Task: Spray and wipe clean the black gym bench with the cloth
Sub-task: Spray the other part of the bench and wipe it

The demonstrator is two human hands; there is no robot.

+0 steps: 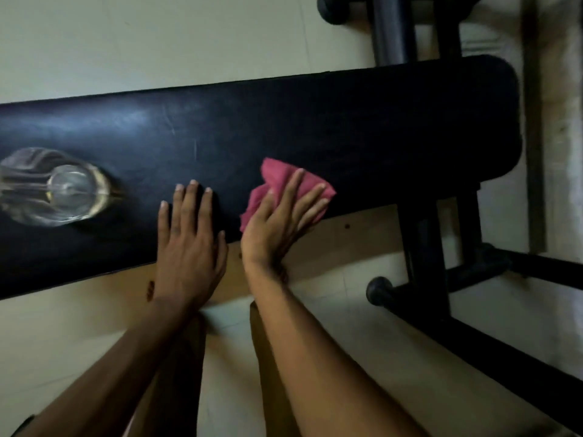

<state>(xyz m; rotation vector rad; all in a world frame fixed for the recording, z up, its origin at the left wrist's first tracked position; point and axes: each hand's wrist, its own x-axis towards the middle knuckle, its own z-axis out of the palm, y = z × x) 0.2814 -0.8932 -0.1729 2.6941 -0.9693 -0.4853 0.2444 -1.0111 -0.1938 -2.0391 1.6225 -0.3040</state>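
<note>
The black padded gym bench (347, 121) runs across the view from left to right. My right hand (277, 222) lies flat on a crumpled pink cloth (277, 176), pressing it onto the bench near its front edge. My left hand (189, 238) rests beside it, palm down on the bare pad, fingers spread and holding nothing. A clear spray bottle (60, 190) stands on the bench at the far left, seen from above and blurred.
The bench's black metal frame and legs (441, 272) stand at the right, with a rubber-capped foot (380, 290) near my right forearm. More black tubing (388, 26) rises beyond the bench. Pale tiled floor (189, 36) surrounds everything.
</note>
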